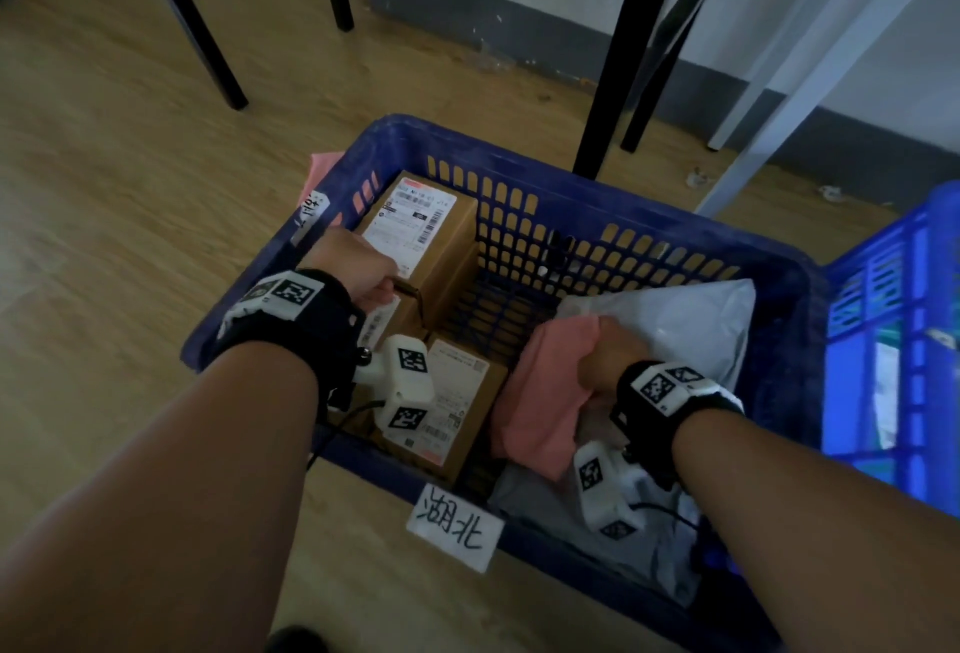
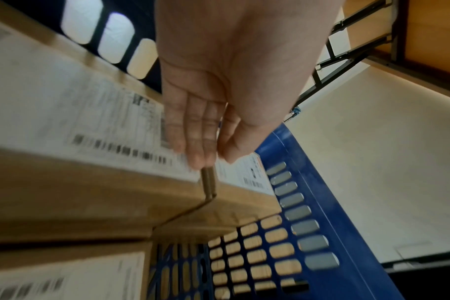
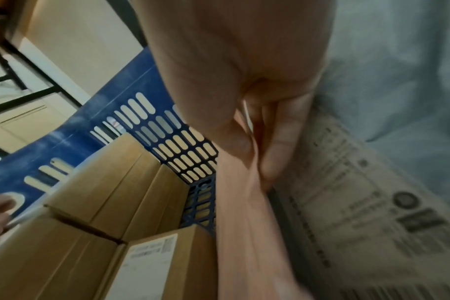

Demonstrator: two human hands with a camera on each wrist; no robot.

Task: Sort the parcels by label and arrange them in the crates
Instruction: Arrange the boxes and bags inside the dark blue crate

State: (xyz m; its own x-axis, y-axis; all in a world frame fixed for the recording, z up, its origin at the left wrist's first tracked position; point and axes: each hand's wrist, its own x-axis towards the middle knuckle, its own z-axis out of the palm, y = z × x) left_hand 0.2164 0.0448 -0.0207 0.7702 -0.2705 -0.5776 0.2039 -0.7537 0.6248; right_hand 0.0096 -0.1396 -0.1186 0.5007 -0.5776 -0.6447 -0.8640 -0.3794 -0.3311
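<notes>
A dark blue crate (image 1: 519, 169) with a handwritten paper tag (image 1: 456, 527) stands on the floor. Several labelled cardboard boxes fill its left side. My left hand (image 1: 363, 273) pinches the side flap (image 2: 208, 182) of the far cardboard box (image 1: 421, 221) between thumb and fingers (image 2: 200, 150). A second box (image 1: 457, 403) lies nearer to me. On the right, my right hand (image 1: 605, 356) grips a pink soft parcel (image 1: 545, 392), pinched at its edge (image 3: 244, 223). Under it lies a grey mailer (image 1: 675, 325) with a printed label (image 3: 360, 203).
A lighter blue crate (image 1: 893, 340) stands right beside the dark one. Black table legs (image 1: 623, 54) and a white leg (image 1: 810, 80) rise behind the crate. Another pink parcel (image 1: 322, 174) shows outside the crate's far left corner. Wooden floor spreads to the left.
</notes>
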